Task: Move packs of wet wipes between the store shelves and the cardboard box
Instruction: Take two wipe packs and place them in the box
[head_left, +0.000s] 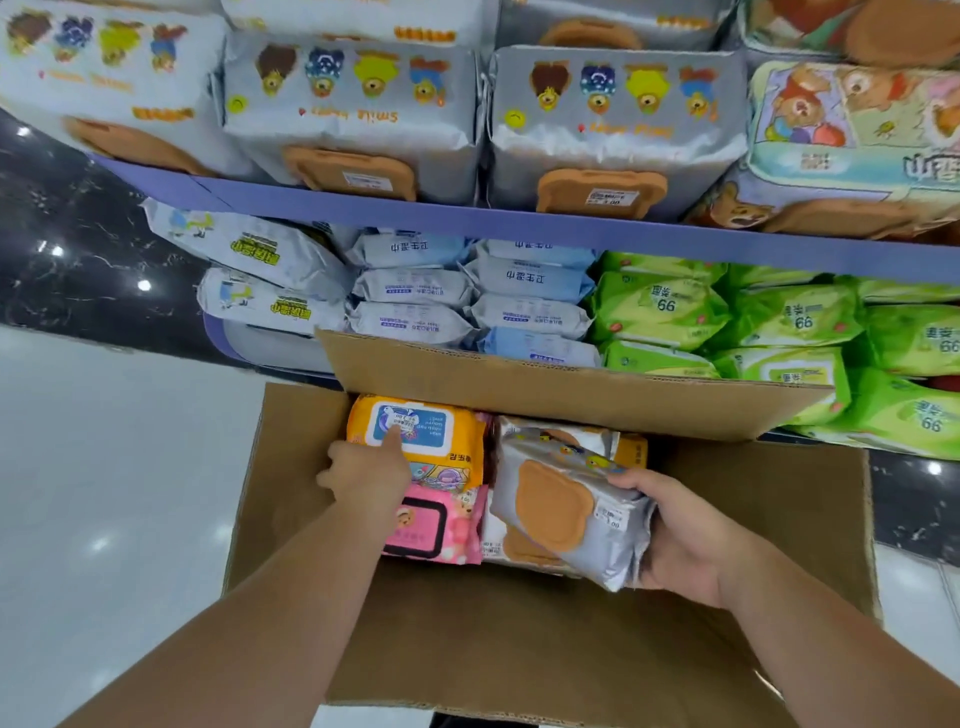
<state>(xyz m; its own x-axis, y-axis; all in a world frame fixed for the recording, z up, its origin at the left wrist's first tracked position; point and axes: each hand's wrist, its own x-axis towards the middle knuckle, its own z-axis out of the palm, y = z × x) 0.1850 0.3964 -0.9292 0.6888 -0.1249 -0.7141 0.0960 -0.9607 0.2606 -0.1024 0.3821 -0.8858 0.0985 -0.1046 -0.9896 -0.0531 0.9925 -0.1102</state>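
I have both hands down in the open cardboard box (571, 400), which sits on the pale floor against the store shelves (467, 221). My right hand (685, 540) is wrapped around a silver wet-wipe pack (571, 514) with a tan bear-shaped lid, thumb on top, holding it tilted over the silver packs at the box's right. My left hand (363, 473) is loosely curled, index finger stretched out and touching the blue lid of the orange pack (447, 441) at the back left. A pink pack (441, 525) lies just in front of it. On the shelves I see silver bear packs (353, 119) above, with blue-white packs (530, 278) and green packs (800, 322) below.
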